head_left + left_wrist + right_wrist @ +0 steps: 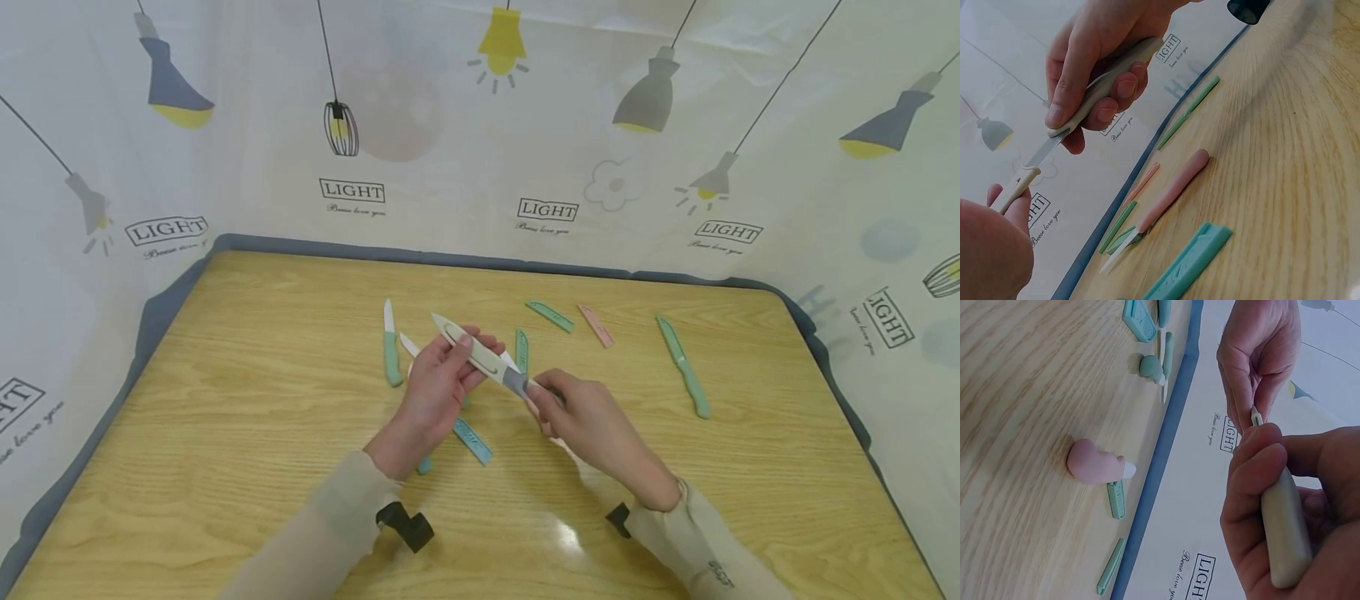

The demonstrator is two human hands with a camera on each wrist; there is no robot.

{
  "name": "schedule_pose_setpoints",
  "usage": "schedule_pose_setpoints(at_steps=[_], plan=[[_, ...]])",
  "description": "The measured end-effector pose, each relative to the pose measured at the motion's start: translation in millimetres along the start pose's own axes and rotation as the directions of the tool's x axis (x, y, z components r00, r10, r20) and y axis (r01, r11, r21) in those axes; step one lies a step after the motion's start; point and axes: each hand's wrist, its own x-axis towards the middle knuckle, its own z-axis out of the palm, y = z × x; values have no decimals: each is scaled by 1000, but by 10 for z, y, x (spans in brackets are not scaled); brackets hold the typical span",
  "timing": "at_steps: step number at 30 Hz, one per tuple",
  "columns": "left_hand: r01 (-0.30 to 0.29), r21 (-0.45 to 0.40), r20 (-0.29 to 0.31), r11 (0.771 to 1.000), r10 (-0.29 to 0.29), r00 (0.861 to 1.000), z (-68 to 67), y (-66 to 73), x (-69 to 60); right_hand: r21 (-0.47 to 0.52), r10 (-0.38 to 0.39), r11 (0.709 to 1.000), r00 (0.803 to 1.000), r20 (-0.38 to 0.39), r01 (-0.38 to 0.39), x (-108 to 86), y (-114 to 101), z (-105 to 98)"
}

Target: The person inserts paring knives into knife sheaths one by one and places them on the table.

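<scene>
1. While its blade sits partly inside a cream sheath [486, 360], the cream-handled knife [516, 382] is held above the wooden table [225, 417].
2. The right hand [592, 421] wraps its fingers round the knife's handle; the left hand [435, 383] pinches the sheath between thumb and fingers.
3. Near the hands lie a pink-handled knife [1174, 190] and a blue sheath [472, 442].
4. Farther back lies a pink sheath [596, 325]; well to the right, a green knife [684, 369].

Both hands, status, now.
Left hand: closed, holding the cream sheath.
Right hand: closed, holding the cream knife by its handle.
</scene>
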Motion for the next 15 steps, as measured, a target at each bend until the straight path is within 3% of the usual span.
schedule_pose_setpoints(at_steps=[15], plan=[[1,7,20,1000,-1,1000,20,-39,-7,14,20,1000,1000,-11,-19,60,-52,28]])
